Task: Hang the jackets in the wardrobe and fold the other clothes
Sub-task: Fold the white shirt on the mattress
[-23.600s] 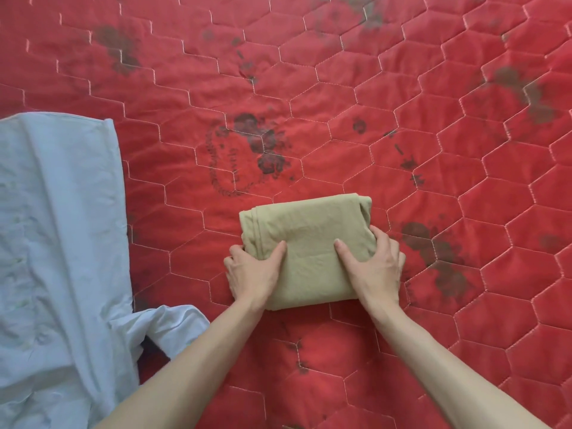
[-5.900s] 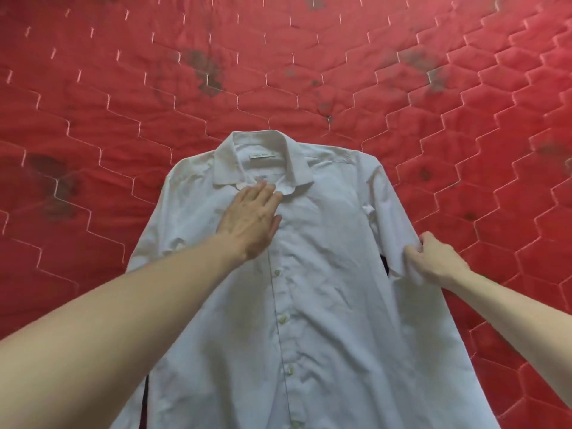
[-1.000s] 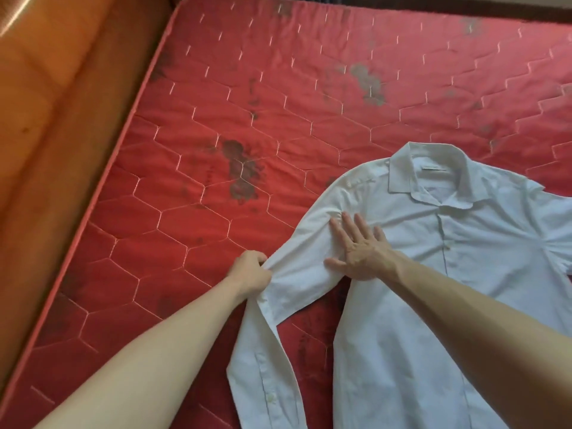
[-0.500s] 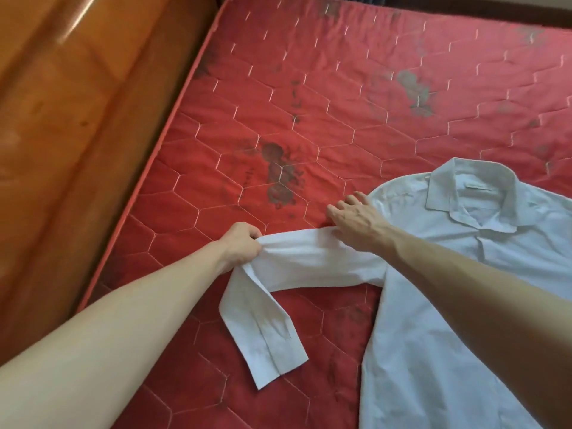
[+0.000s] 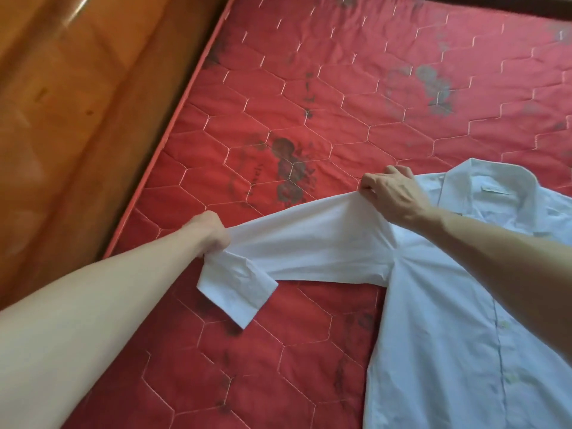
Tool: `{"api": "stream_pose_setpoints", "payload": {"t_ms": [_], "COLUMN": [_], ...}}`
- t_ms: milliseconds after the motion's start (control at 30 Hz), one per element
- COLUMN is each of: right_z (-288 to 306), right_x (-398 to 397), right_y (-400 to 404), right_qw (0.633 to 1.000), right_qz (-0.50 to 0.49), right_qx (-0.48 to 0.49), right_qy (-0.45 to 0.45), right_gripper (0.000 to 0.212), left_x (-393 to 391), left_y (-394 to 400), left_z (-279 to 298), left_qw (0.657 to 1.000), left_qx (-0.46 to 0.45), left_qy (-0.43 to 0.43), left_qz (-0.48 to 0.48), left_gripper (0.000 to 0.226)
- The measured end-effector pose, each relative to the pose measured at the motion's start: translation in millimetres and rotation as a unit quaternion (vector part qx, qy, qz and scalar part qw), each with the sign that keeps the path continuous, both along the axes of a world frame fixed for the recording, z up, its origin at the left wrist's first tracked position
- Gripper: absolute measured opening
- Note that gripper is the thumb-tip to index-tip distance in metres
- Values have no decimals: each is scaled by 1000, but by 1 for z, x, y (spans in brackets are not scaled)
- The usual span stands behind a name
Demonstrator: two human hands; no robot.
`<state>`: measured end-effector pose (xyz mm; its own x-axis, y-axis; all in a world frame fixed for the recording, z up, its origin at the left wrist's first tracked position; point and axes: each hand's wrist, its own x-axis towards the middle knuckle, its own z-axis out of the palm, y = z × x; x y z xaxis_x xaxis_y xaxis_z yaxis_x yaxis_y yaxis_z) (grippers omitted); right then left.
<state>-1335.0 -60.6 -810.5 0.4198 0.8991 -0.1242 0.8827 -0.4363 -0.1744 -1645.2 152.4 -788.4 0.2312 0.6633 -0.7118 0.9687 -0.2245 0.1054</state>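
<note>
The white long-sleeved button shirt lies face-up at right on the red hexagon-quilted mattress. The left hand grips the sleeve near the cuff; the right hand pinches the shoulder. Keep the sleeve taut — fold it flat across the chest. An orange wooden floor borders the mattress at left.

Bare mattress beyond shirt

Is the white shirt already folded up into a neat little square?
No: the white shirt lies spread open on the red mattress, its sleeve stretched between the left hand and right hand.
</note>
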Motion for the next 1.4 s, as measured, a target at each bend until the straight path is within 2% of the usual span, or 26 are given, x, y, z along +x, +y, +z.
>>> {"api": "stream_pose_setpoints", "payload": {"t_ms": [133,300,367,500,633,667,733,800,867,900,967,1067,1133,1233,1333,1400], "right_z": [-9,-16,-19,-27,-36,-38,-40,-41,-40,-40,-41,-39,-38,-44,-56,-64], "right_x": [-4,-13,-13,-23,-36,-38,-41,-41,-40,-40,-43,-61,-78,-101,-112,-114], "right_y": [2,5,4,6,3,1,-5,-6,-4,-4,-5,-18,-30,-53,-74,-80], "right_qw": [1000,997,996,994,990,990,991,992,993,993,993,989,978,966,978,986], "right_qz": [-15,-43,-52,-74,-98,-102,-104,-104,-111,-114,-110,-114,-161,-228,-202,-165], "right_qx": [1,-27,-30,5,46,48,45,36,17,7,16,93,127,119,60,16], "right_qy": [-24,-63,-72,-76,-89,-86,-78,-61,-45,-38,-29,-33,-22,-13,-4,14], "right_gripper": [21,25,23,16,16,14,10,12,16,19,32,53,59,64,69,71], "left_x": [-2,-16,-21,-33,-54,-60,-76,-88,-95,-97,-101,-100,-96,-98,-113,-122], "left_y": [21,42,52,63,76,82,91,94,86,79,60,27,3,-29,-40,-38], "left_z": [5,13,13,15,19,17,11,6,6,3,-7,-24,-36,-61,-82,-88], "left_qw": [998,995,995,972,955,954,969,991,994,990,973,918,894,898,923,923], "left_qx": [-33,-23,-27,-58,-128,-144,-143,-55,54,96,207,361,360,282,275,297], "left_qy": [46,85,57,-2,0,9,63,102,81,65,22,-93,-181,-183,-129,-122], "left_qz": [15,43,81,227,268,263,193,62,-45,-77,-99,-135,-196,-284,-237,-212], "left_gripper": [34,33,33,44,35,35,40,35,20,18,29,40,44,60,70,72]}}
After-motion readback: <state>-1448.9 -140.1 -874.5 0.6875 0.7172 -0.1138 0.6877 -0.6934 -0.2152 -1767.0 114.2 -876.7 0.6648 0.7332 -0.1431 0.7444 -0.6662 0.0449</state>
